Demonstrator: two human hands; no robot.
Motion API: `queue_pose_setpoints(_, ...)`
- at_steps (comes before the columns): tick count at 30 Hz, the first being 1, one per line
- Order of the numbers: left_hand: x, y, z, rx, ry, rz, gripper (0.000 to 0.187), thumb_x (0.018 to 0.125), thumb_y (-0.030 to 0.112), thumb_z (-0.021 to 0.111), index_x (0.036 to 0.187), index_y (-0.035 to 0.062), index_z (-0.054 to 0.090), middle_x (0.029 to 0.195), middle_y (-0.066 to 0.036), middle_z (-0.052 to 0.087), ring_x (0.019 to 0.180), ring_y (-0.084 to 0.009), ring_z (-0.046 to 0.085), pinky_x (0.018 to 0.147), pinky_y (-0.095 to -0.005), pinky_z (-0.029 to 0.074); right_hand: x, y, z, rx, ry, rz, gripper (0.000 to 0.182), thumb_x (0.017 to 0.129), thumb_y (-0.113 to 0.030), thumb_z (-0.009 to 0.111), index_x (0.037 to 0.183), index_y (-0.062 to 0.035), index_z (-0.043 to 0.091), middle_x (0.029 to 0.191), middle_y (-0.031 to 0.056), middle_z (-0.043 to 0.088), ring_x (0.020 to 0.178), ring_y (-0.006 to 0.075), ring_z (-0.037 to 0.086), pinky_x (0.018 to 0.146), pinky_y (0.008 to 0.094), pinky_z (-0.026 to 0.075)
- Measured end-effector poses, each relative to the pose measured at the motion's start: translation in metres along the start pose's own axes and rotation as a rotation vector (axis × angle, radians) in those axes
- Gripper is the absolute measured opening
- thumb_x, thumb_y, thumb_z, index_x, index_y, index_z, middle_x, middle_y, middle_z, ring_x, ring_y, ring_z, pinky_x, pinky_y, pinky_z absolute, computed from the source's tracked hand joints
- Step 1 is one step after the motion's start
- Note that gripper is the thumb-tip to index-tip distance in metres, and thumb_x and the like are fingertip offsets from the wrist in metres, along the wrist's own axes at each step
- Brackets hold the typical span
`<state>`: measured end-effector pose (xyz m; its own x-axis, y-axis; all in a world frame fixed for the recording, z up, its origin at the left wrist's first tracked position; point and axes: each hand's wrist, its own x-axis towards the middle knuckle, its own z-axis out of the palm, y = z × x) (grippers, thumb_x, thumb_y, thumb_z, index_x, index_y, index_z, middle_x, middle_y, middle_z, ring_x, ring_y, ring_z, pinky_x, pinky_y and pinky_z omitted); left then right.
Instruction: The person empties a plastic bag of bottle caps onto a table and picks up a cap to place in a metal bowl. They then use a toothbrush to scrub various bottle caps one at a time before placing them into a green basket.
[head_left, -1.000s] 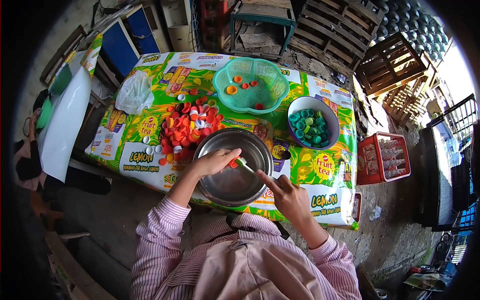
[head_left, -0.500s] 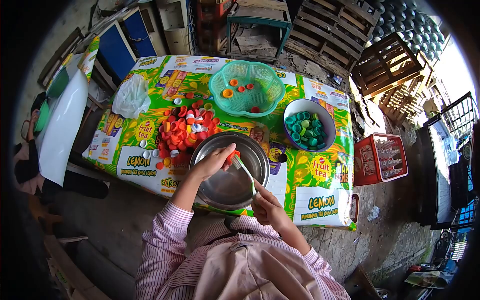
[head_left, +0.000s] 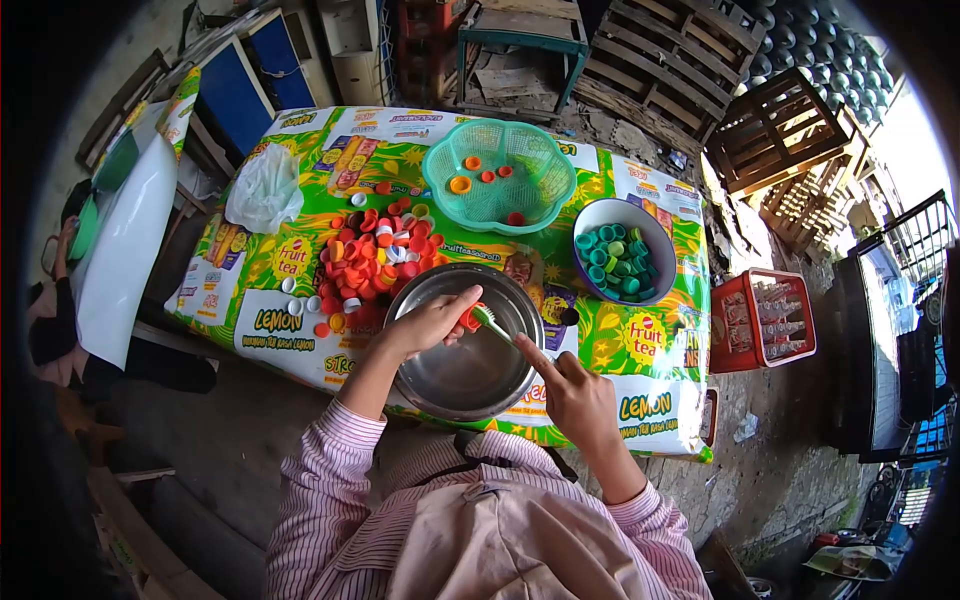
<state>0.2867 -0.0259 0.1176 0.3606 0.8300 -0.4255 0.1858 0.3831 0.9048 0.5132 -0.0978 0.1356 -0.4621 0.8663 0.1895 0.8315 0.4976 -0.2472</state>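
Note:
Over a metal bowl (head_left: 440,392) holding some water, my left hand (head_left: 436,325) pinches a red bottle cap (head_left: 471,319). My right hand (head_left: 575,395) is closed on a white and green toothbrush (head_left: 492,323), its index finger stretched along the handle. The brush head touches or lies right at the cap. Left of the bowl a heap of red, orange and white caps (head_left: 370,260) lies on the printed tablecloth (head_left: 290,345). Behind the bowl, a green plastic basket (head_left: 448,205) holds several orange and red caps.
A white bowl with a dark rim (head_left: 665,255) holds green caps at the right. A clear plastic bag (head_left: 268,190) lies at the back left. A red crate (head_left: 735,320) stands beyond the right edge. Another person's hand (head_left: 66,240) shows at the far left.
My right hand has moved right and up, with the toothbrush handle now more angled and its index finger extended. My left hand has shifted slightly right with the red cap.

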Motion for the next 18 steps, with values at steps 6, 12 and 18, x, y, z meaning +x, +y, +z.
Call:
queue_pose_setpoints(6, 0.008, -0.001, 0.007, -0.029, 0.052, -0.01, 0.046, 0.09, 0.05, 0.037, 0.084, 0.0086, 0.055, 0.071, 0.006, 0.047, 0.06, -0.0034, 0.042, 0.056, -0.0187, 0.038, 0.0, -0.008, 0.007, 0.17, -0.022, 0.073, 0.06, 0.08, -0.004, 0.05, 0.135, -0.0236, 0.033, 0.056, 0.0102, 0.05, 0.044, 0.028, 0.051, 0.043, 0.0392, 0.041)
queue_pose_setpoints(12, 0.019, -0.016, 0.019, -0.074, 0.108, 0.255, 0.037, 0.094, 0.04, 0.035, 0.079, 0.0094, 0.05, 0.068, 0.007, 0.039, 0.063, -0.0035, 0.039, 0.058, -0.0206, 0.036, -0.01, -0.018, 0.029, 1.662, -0.28, 0.534, 0.046, 0.093, -0.01, 0.038, 0.137, -0.0174, 0.027, 0.054, -0.0023, 0.033, 0.038, 0.0094, 0.03, 0.037, 0.0227, 0.029)
queue_pose_setpoints(18, 0.003, -0.021, 0.029, 0.4, 0.362, 0.627, 0.024, 0.092, 0.023, 0.045, 0.087, 0.0003, 0.05, 0.07, -0.004, 0.048, 0.064, -0.0116, 0.046, 0.06, -0.0286, 0.039, -0.037, -0.007, 0.043, 1.477, -0.232, 0.531, 0.045, 0.093, -0.011, 0.04, 0.136, -0.0184, 0.031, 0.057, -0.0017, 0.038, 0.042, 0.0081, 0.033, 0.04, 0.0218, 0.03)
